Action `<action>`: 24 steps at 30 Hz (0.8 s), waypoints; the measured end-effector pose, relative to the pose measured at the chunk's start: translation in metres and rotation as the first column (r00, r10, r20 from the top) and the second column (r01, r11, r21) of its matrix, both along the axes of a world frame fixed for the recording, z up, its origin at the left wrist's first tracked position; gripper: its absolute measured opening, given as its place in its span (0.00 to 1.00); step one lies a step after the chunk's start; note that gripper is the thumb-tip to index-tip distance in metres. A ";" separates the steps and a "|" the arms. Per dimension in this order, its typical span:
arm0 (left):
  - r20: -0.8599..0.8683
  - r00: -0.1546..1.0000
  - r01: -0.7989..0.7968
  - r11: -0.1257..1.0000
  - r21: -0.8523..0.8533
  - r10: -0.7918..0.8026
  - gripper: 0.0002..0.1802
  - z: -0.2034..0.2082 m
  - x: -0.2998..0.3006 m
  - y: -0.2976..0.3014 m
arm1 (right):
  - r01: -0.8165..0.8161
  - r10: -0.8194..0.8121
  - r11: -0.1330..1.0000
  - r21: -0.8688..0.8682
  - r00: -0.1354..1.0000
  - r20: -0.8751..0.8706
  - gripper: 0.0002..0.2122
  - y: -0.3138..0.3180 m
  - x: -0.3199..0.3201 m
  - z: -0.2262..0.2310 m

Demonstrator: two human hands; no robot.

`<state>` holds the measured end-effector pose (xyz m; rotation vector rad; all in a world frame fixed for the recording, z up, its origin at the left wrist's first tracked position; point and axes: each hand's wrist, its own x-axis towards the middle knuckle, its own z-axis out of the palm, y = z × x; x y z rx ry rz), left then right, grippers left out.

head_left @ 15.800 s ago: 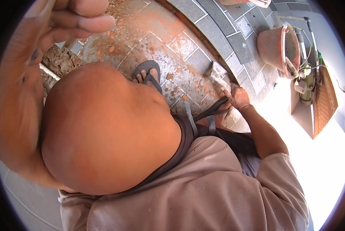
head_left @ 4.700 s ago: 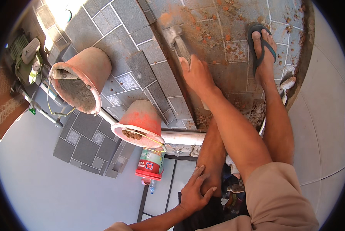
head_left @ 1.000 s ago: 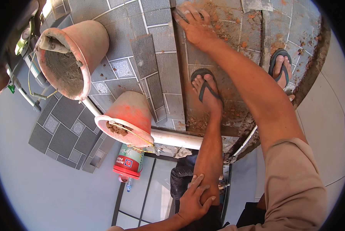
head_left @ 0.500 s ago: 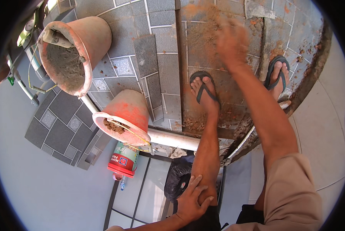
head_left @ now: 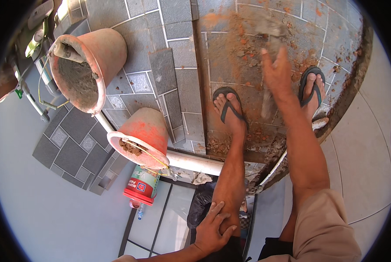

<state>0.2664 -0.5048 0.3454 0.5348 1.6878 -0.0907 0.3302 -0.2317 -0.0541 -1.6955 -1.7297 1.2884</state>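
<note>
Over the dusty stone tiles at the upper right, my right hand (head_left: 277, 74) reaches down with thumb and finger apart around the handle of a grey, dirt-caked T-shaped tool (head_left: 269, 31). The tool looks like a hammer, but blur hides its exact kind. Its handle runs past my wrist toward my body. Loose reddish soil and crumbs (head_left: 243, 48) lie about the hand. My left hand (head_left: 213, 229) rests with spread fingers on my left leg, just below the knee, holding nothing. My feet in dark flip-flops (head_left: 229, 105) stand on either side of the right hand.
At left, a tilted bucket (head_left: 112, 52) holds grey mortar, and a smaller bucket (head_left: 147, 126) contains brown soil. A loose dark tile (head_left: 163, 70) lies on the paving. A white pipe (head_left: 195, 162) runs below, near a paint pail (head_left: 141, 185). A dirt-filled channel (head_left: 357, 74) borders pale floor tiles.
The T-shaped tool has shifted left from beside my right foot. My right hand has moved slightly right and nearer, onto its handle. My left hand stays on the leg.
</note>
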 end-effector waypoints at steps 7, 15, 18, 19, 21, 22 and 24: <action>0.009 1.000 0.002 1.000 -0.003 -0.002 0.23 0.000 -0.003 0.001 | -0.051 0.052 0.968 -0.245 0.999 0.000 0.20 -0.044 -0.079 0.008; 0.009 1.000 -0.006 1.000 -0.001 0.006 0.24 -0.001 -0.004 -0.001 | -0.112 0.111 0.952 -0.285 0.994 -0.019 0.23 -0.036 -0.091 -0.005; 0.008 1.000 -0.014 1.000 0.000 0.014 0.24 -0.001 -0.004 -0.003 | -0.080 0.075 0.965 -0.250 0.997 -0.029 0.24 -0.035 -0.090 -0.008; 0.009 1.000 -0.011 1.000 0.004 0.011 0.24 -0.003 -0.007 -0.002 | -0.162 0.165 0.955 -0.248 0.986 -0.010 0.24 -0.028 -0.091 -0.019; 0.031 1.000 0.000 1.000 -0.014 0.000 0.24 -0.001 -0.009 -0.001 | -0.218 0.224 0.941 -0.257 0.975 -0.008 0.24 -0.027 -0.086 -0.032; 0.034 0.999 -0.002 1.000 -0.026 0.003 0.24 0.000 -0.007 -0.002 | -0.204 0.203 0.941 -0.269 0.979 -0.034 0.24 -0.029 -0.085 -0.025; 0.019 1.000 -0.013 1.000 -0.014 0.013 0.23 -0.001 -0.006 -0.003 | -0.156 0.151 0.957 -0.243 0.988 -0.040 0.24 -0.029 -0.090 -0.019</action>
